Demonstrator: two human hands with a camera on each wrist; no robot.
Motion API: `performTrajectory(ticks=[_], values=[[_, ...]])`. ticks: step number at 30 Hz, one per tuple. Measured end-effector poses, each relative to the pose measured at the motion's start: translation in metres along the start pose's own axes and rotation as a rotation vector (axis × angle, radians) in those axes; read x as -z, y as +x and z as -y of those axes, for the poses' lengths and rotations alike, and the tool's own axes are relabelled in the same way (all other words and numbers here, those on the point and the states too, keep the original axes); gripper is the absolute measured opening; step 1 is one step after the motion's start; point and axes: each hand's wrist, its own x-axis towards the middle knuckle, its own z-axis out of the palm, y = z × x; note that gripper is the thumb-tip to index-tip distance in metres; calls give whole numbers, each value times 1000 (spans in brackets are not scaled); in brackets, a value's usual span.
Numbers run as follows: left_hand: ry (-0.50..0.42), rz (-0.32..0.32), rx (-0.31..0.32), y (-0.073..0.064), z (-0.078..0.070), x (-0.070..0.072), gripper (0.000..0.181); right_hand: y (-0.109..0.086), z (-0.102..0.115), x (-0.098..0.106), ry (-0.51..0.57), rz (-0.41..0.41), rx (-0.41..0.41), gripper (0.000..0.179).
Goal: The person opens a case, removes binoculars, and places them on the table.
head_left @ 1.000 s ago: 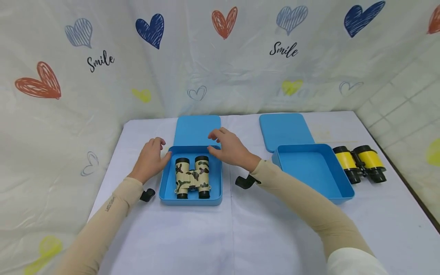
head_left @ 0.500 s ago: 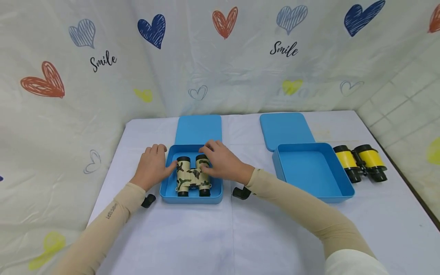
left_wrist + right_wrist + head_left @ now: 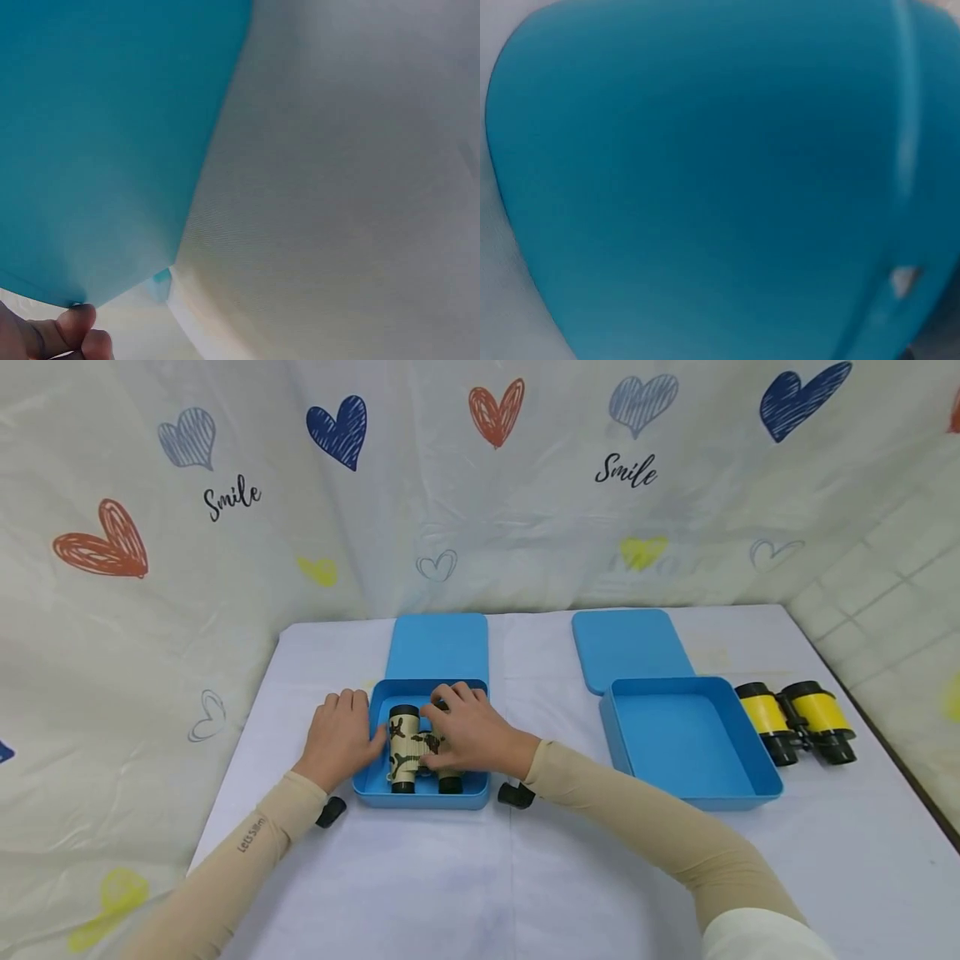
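Camouflage-patterned binoculars (image 3: 402, 752) lie inside the left blue box (image 3: 420, 802), which has no lid on. My right hand (image 3: 483, 735) reaches over the box's right wall and grips the right barrel, hiding most of it. At the left wall, my left hand (image 3: 337, 743) holds the box, its thumb over the rim by the left barrel. In the left wrist view, curled fingertips (image 3: 75, 326) touch the edge of the blue box wall (image 3: 112, 150). Only the blue box side (image 3: 705, 187) fills the right wrist view; the right fingers are out of sight there.
To the right stands a second blue box (image 3: 675, 743), uncovered, with nothing inside. Yellow-and-black binoculars (image 3: 798, 718) lie beside it near the table's right edge. Two flat blue lids, the left lid (image 3: 438, 645) and the right lid (image 3: 633, 647), rest behind the boxes.
My right hand has come down from above the box's right rear corner onto the camouflage binoculars and taken hold of their right barrel. The left hand has settled lower at the left wall.
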Motion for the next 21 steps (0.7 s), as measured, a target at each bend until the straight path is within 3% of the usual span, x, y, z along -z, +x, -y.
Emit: performTrajectory(ticks=[6,14,21], values=[[13,-68,-43,-2,0,-5,16,4,2,-7,-18,45,-3,82],[75,-133,-109,0,1,-7,9,9,4,-11,-99,96,-22,89],[78,-140,-107,-1,1,-8,8,11,2,-18,-140,105,31,87]])
